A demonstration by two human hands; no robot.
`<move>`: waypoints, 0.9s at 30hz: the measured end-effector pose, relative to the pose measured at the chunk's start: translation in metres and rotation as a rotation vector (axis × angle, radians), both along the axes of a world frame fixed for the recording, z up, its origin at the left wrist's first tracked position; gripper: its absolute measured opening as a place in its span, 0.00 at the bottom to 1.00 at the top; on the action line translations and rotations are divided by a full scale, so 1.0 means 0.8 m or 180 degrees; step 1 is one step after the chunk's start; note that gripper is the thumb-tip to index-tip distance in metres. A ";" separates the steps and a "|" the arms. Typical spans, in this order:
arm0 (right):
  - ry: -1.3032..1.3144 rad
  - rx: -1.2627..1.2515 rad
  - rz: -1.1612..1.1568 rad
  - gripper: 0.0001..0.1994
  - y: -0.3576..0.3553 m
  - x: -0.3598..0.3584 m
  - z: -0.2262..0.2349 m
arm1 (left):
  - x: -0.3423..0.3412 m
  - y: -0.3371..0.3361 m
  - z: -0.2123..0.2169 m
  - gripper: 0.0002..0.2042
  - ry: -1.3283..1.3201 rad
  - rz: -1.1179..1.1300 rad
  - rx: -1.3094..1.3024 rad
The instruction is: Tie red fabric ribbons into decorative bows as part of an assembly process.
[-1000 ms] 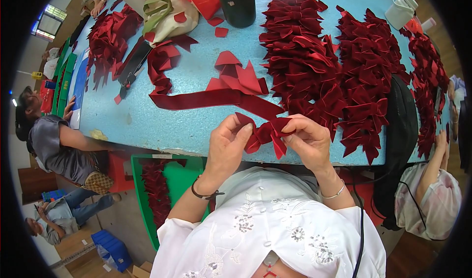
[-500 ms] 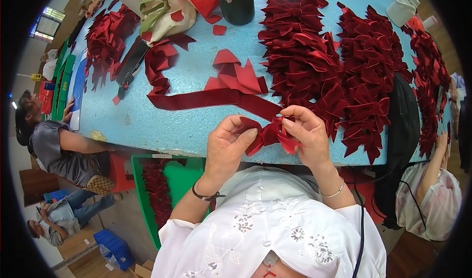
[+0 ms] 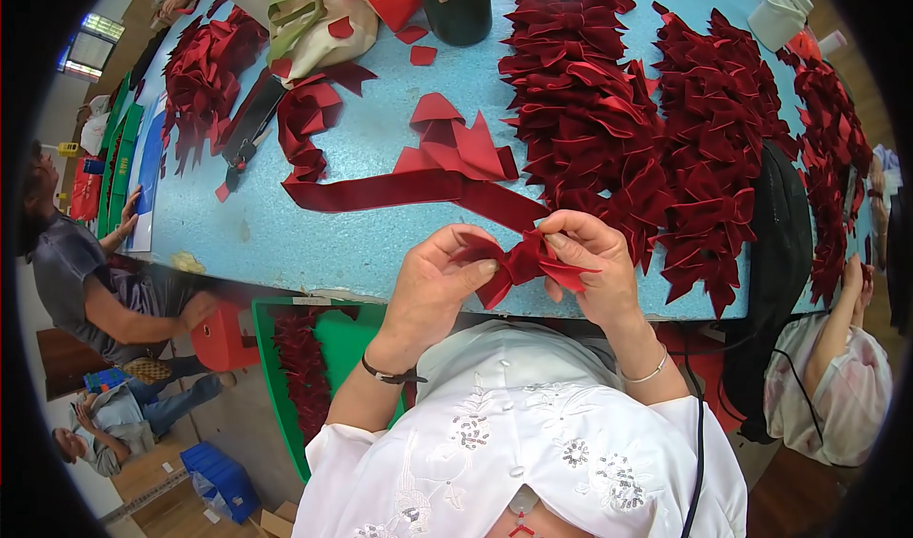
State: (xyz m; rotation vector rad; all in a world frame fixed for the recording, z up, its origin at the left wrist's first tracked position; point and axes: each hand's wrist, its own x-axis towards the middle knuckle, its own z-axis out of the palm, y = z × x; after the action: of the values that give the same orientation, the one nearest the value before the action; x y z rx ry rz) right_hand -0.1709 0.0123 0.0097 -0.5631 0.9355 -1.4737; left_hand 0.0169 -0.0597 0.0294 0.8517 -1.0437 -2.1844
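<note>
**Red velvet bow pinched between both your hands at the table edge**

Dark red ribbon, folded into a bow point(image 3: 521, 264), sits right between your two hands, just above the near edge of the blue table point(image 3: 380, 157). Your left hand point(image 3: 436, 286) is closed on the bow's left loop, thumb on top and fingers curled beneath it. Your right hand point(image 3: 594, 267) is closed on the right side, fingertips pressing near the bow's middle while a pointed tail sticks out below the thumb. The hands are close together, parted only by the bow's knot.

Just beyond your hands, a long strip of red ribbon point(image 3: 380, 191) lies flat across the table, running left from a small heap of folded red pieces point(image 3: 452, 148). To the right of it, a large pile of finished red bows point(image 3: 590, 119) covers much of the tabletop, its near edge just beside your right hand. A dark cylindrical container point(image 3: 461, 0) stands at the far side. Below the table edge, to your left, a green bin point(image 3: 323, 367) holds more red ribbon. Another person point(image 3: 95, 281) sits at the table's left end
</note>
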 end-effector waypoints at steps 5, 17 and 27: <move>0.0141 -0.0156 0.0385 0.13 0.004 -0.003 0.004 | -0.002 0.000 -0.004 0.08 0.0028 0.0192 0.0087; 0.1605 -0.0390 -0.0186 0.12 0.012 0.016 -0.004 | -0.014 0.018 -0.017 0.06 -0.0270 0.0567 -0.0595; 0.0555 0.0004 -0.0318 0.08 0.006 0.026 -0.004 | -0.018 0.026 -0.026 0.05 -0.0302 0.0791 -0.0886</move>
State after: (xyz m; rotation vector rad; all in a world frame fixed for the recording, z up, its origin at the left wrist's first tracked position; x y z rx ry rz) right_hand -0.1503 0.0167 0.0068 -0.6600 1.1140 -1.5308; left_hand 0.0021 -0.0387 0.0088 0.9081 -1.1858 -1.7596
